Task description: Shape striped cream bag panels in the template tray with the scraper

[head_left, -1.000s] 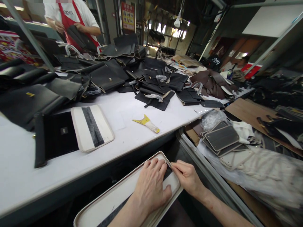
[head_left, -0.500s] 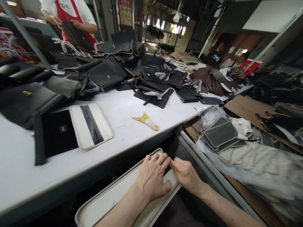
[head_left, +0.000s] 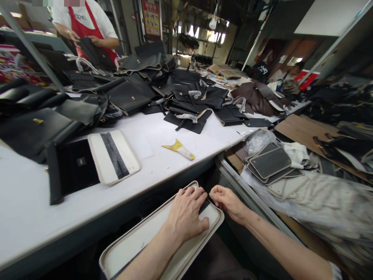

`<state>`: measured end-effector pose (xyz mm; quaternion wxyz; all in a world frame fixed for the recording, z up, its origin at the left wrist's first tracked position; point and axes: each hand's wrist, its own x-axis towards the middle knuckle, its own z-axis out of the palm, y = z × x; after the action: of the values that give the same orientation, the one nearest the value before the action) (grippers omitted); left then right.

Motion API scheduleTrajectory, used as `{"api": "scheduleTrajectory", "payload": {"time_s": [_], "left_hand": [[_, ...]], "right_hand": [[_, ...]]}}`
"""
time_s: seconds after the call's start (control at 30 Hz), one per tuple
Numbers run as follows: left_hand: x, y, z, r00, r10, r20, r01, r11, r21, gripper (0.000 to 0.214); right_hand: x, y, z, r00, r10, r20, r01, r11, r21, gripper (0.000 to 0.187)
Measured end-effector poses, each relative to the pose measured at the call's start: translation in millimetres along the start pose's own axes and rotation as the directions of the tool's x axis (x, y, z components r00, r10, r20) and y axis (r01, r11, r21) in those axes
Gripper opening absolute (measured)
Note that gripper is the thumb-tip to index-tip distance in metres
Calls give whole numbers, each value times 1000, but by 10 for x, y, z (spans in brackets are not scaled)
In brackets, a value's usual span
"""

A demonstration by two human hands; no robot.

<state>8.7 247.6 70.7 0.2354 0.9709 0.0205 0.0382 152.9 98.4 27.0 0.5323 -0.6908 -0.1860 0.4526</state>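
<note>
While a panel [head_left: 148,231] sits nearby, black bags [head_left: 131,93] crowd the white table [head_left: 151,169].

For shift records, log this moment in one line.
left hand: on rimmed cream panel; right hand: by panel's far end; yellow piece: on white table

White T-shirt [head_left: 81,12] beyond far edge of table [head_left: 148,169]: "ODE", remainder unclear | red-and-yellow poster [head_left: 151,19]: "119" near bottom edge, other characters too small | nameplate [head_left: 80,161] on black bag [head_left: 70,171], table's near edge: illegible
</note>
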Motion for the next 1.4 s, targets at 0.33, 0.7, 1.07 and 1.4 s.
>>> {"api": "scheduleTrajectory", "payload": {"time_s": [0.33, 0.7, 1.07, 1.4], "left_hand": [[-32, -83, 47, 1000, -11, -29, 9, 997, -72, 49], [-24, -185, 86, 1000, -2, -21, -1, 993, -121, 45], [-53, -174, 100, 999, 9, -33, -11, 998, -57, 45], [-293, -153, -146, 998, -31, -52, 24, 991, -132, 23]], "right_hand": [[323, -99, -182, 912, 289, 291, -275, 957, -91, 50], [482, -371, -133, 802, 526, 283, -458, 846, -274, 47], [319, -225, -50, 891, 427, 155, -397, 898, -191, 52], [223, -183, -34, 924, 352, 149, -308, 917, -252, 56]]}}
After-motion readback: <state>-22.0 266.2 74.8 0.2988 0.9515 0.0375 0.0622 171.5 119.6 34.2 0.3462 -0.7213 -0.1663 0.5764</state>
